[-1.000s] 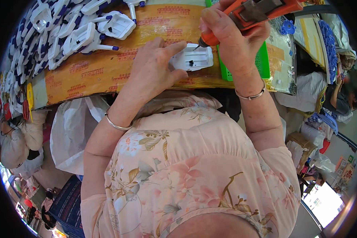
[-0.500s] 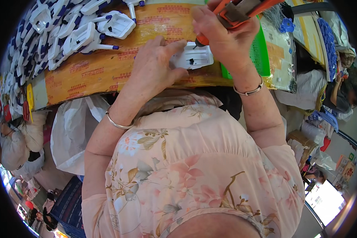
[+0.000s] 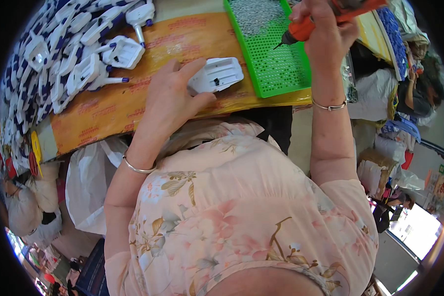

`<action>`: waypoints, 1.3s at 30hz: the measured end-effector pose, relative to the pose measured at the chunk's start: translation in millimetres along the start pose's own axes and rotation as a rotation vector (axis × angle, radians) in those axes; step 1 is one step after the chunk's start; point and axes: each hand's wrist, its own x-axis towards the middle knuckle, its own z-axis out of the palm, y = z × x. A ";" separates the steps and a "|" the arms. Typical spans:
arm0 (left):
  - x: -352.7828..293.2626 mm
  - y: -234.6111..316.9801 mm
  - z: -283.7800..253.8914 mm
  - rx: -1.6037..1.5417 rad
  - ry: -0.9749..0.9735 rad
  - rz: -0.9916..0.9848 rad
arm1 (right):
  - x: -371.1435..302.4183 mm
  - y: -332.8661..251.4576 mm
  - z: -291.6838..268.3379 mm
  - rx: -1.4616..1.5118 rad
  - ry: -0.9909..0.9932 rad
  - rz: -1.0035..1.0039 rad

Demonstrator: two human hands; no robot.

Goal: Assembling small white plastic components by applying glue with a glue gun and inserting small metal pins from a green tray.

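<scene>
My left hand point(image 3: 175, 91) grips a white plastic housing point(image 3: 227, 69) by its left end, thumb on the near side and fingers on the far side. The housing lies on the table with its hollow side up, and a small black piece point(image 3: 216, 81) sits inside. To the right, my right hand point(image 3: 325, 37) is wrapped round an orange power screwdriver point(image 3: 303, 27). Its thin bit points down and left above a green perforated tray point(image 3: 283, 84), apart from the housing. Many small silvery screws point(image 3: 254, 15) lie heaped in the tray's far part.
A big pile of white and blue plastic parts point(image 3: 81, 61) covers the table's left side. Yellow-handled scissors point(image 3: 36, 150) hang at the left table edge. Brown printed tape point(image 3: 108, 116) covers the tabletop. A white bag point(image 3: 89, 182) hangs below the edge.
My right hand has lifted the screwdriver off the housing and swung it right, over the green tray. The left hand keeps hold of the housing. The view has shifted a little right.
</scene>
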 end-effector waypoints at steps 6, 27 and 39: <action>4.5 3.6 1.3 -0.038 -0.009 -0.018 | -6.7 15.8 -25.1 -0.191 -0.002 -0.048; 2.0 3.6 2.2 -0.052 0.005 -0.018 | -13.4 18.4 -27.6 -0.172 -0.005 -0.018; 3.4 3.0 2.2 -0.001 -0.003 -0.001 | -41.5 -42.3 28.0 0.039 0.004 0.112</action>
